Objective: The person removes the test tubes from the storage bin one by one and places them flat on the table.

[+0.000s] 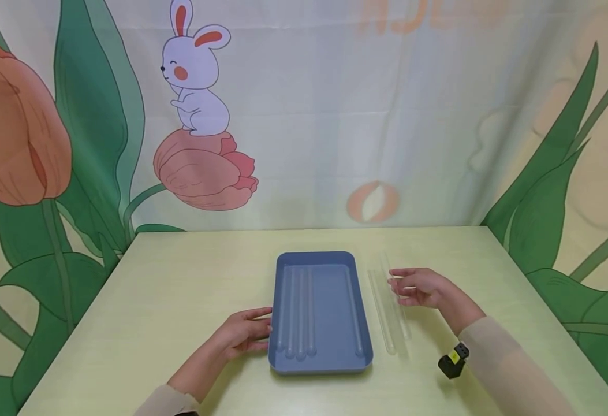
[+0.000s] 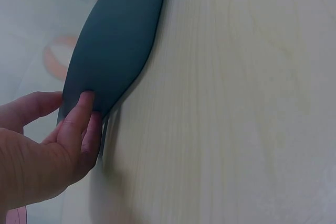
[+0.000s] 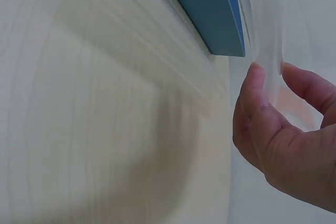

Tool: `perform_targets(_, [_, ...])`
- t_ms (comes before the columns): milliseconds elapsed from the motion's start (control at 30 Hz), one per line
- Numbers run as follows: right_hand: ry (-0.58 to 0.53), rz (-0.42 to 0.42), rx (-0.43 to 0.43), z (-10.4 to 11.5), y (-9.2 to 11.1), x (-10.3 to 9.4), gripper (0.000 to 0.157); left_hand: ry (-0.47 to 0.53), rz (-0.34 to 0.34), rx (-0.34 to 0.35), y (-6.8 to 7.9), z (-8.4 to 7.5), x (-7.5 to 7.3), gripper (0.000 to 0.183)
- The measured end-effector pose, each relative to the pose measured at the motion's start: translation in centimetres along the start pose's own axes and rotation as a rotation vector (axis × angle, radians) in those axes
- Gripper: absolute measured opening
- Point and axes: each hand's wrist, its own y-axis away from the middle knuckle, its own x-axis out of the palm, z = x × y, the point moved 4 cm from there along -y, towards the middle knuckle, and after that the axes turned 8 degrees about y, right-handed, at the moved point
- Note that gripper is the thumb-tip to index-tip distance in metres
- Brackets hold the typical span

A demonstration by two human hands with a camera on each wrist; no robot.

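A blue-grey tray (image 1: 329, 323) lies on the table with several clear test tubes (image 1: 300, 312) side by side along its left. One more test tube (image 1: 354, 312) lies along its right wall. My left hand (image 1: 246, 330) rests its fingertips against the tray's left outer wall; in the left wrist view its fingers (image 2: 79, 114) touch the tray's side (image 2: 118, 35) near the rim. My right hand (image 1: 420, 287) pinches a clear test tube (image 1: 403, 318) between thumb and fingers, right of the tray; the right wrist view shows this tube (image 3: 269, 40) raised over the table.
Another clear test tube (image 1: 383, 312) lies on the table between the tray and my right hand. The pale wooden table (image 1: 189, 277) ends at a printed curtain (image 1: 304, 115). A small black device with a yellow label (image 1: 453, 359) is by my right sleeve.
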Motion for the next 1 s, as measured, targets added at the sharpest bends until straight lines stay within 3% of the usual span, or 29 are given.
perform_targets(333, [0.001,-0.026,0.015,-1.3,-0.7,-0.2,0.061,0.004,-0.011,-0.004,0.0,0.0,0.1,0.061])
perform_targets(1000, [0.150,-0.102,0.013,-2.7,-2.1,0.4,0.058,-0.001,-0.014,0.001,0.1,0.0,0.0,0.062])
